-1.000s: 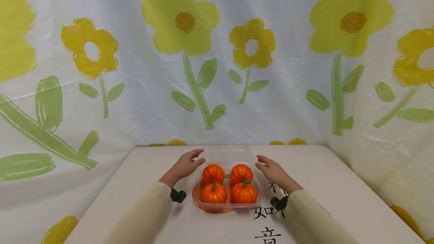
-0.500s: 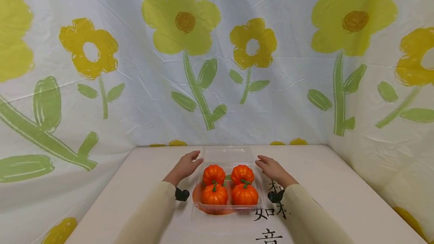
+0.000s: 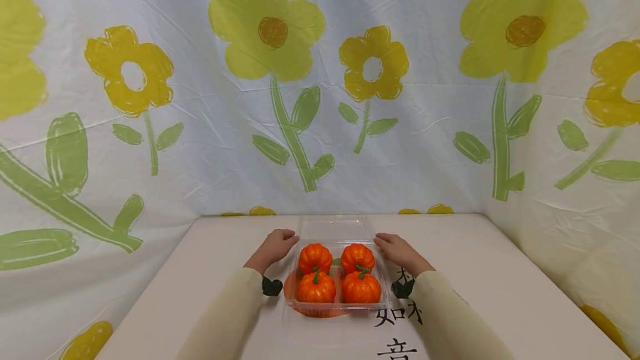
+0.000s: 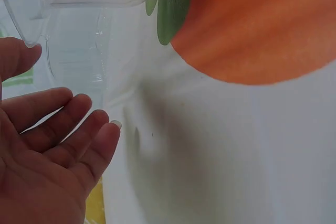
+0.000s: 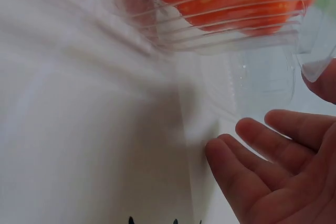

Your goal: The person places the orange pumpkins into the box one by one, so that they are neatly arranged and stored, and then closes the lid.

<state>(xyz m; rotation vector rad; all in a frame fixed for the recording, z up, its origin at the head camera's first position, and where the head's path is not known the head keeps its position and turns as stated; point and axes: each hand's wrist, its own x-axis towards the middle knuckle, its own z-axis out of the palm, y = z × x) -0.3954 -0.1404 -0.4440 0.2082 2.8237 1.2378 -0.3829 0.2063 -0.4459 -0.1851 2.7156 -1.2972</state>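
Observation:
Several orange pumpkins with green stems sit in a clear plastic clamshell box. Its transparent lid lies folded back behind the tray. My left hand is at the box's back left corner; in the left wrist view its thumb appears to touch the plastic corner, fingers relaxed and extended below. At the back right corner is my right hand, its thumb against or very near the edge, the other fingers loosely spread. Neither hand's fingers wrap round the box.
The table has a pale cloth printed with an orange round shape and black characters. A flower-patterned curtain encloses the back and sides.
Both hands have drawn slightly inward and down to the back corners of the box, and their fingers now point lower. The box and pumpkins stay in place.

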